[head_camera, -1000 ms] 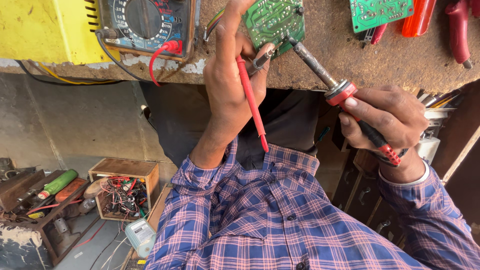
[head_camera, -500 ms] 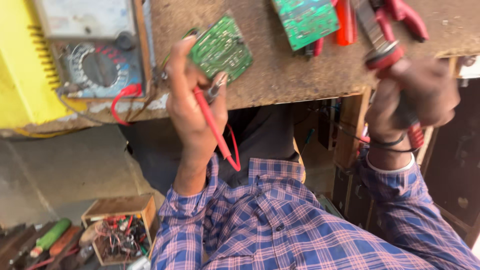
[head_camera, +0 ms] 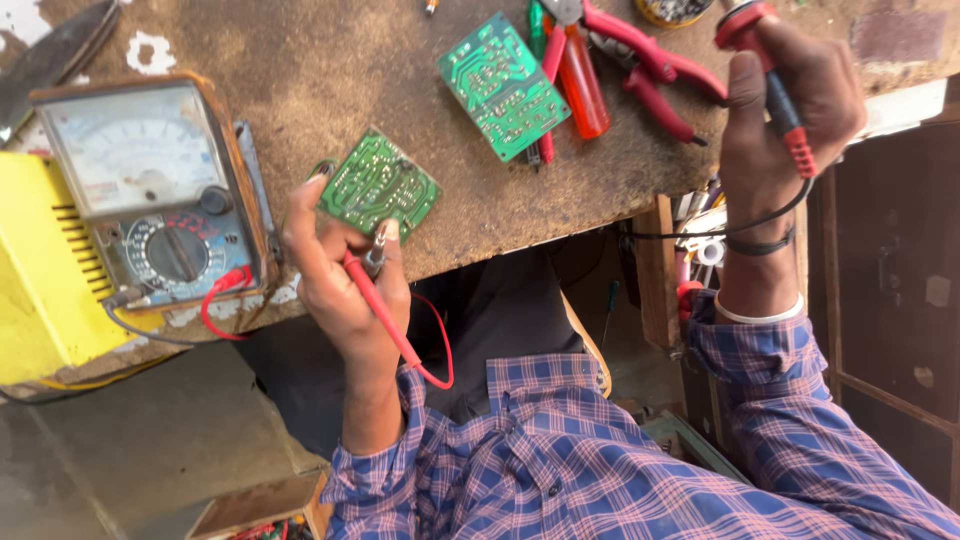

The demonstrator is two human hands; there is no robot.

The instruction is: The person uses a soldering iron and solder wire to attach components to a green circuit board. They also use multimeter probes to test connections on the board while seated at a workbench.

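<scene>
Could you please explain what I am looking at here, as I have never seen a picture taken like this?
The view comes from a camera worn on a person's head, looking down at their own two hands over a worn workbench. The left hand holds a small green circuit board and a red test probe whose lead loops below. The right hand grips a soldering iron with a red and black handle, lifted off the board. On the bench sit an analog multimeter against a yellow box, a second green circuit board, an orange-handled screwdriver and red-handled pliers.
</scene>
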